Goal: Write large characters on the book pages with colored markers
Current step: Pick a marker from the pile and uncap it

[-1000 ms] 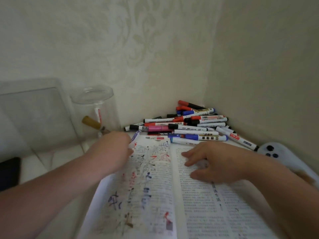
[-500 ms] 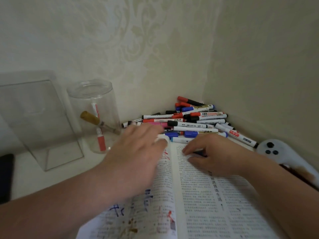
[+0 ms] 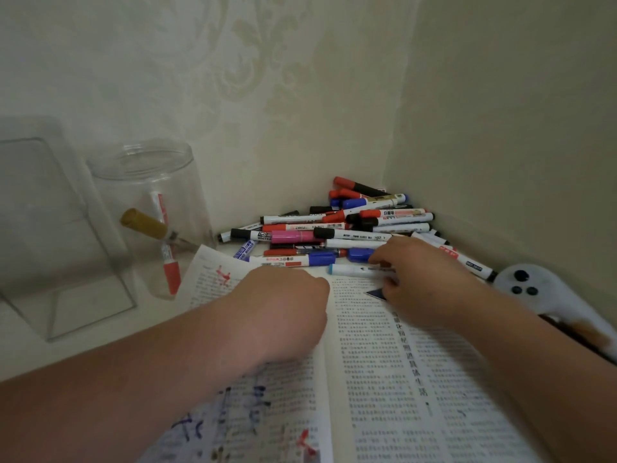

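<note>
An open book (image 3: 384,379) lies in front of me. Its left page carries blue and red marker scribbles, and its right page is printed text. My left hand (image 3: 283,312) presses on the left page beside the spine and holds nothing. My right hand (image 3: 424,279) reaches to the top of the right page, where its fingers and thumb pinch a white marker with a light blue cap (image 3: 350,270). Behind the book, in the corner, lies a pile of markers (image 3: 350,228) with red, blue, black and pink caps.
A clear jar (image 3: 147,182) at the left holds a red marker and a gold-capped one. Beside it stands a clear plastic box (image 3: 50,228). A white object with dark buttons (image 3: 527,289) lies at the right. Walls close in behind and to the right.
My left hand swept from the page's far left corner to the spine and now presses there. My right hand slid forward off the right page onto the light blue capped marker.
</note>
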